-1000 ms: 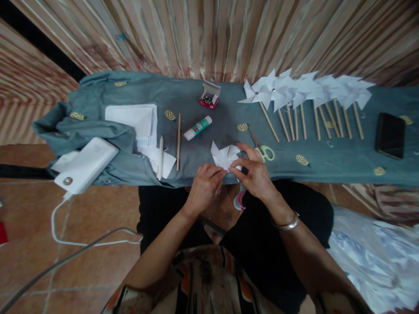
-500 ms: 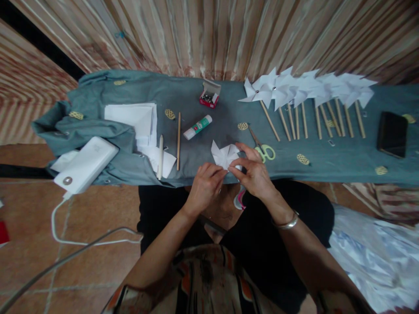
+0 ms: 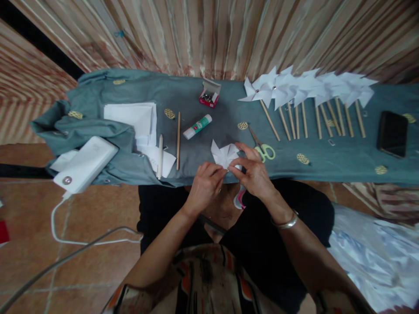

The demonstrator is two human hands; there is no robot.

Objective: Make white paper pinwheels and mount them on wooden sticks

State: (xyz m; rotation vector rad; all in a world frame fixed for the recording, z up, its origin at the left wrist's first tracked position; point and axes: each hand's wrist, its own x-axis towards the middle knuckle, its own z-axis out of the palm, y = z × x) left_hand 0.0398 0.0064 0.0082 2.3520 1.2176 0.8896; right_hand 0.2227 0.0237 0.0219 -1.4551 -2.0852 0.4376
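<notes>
The cloth [image 3: 222, 117] is grey-blue with little yellow pineapples on it. The folded paper [image 3: 224, 155] is white, and so are the pinwheels [image 3: 303, 88], which have light brown sticks [image 3: 270, 120]. The scissors [image 3: 263, 148] have pale green handles. The glue stick [image 3: 197, 127] is white and green, and the small box [image 3: 208, 102] is red in front. The curtain [image 3: 209, 39] has tan and brown stripes. The shirt [image 3: 206, 274] is brown with orange and black shapes.

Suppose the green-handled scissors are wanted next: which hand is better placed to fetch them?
Likely the right hand: it lies close beside the scissors, while the left hand is farther off. Both hands are at the white paper pinwheel, though.
</notes>
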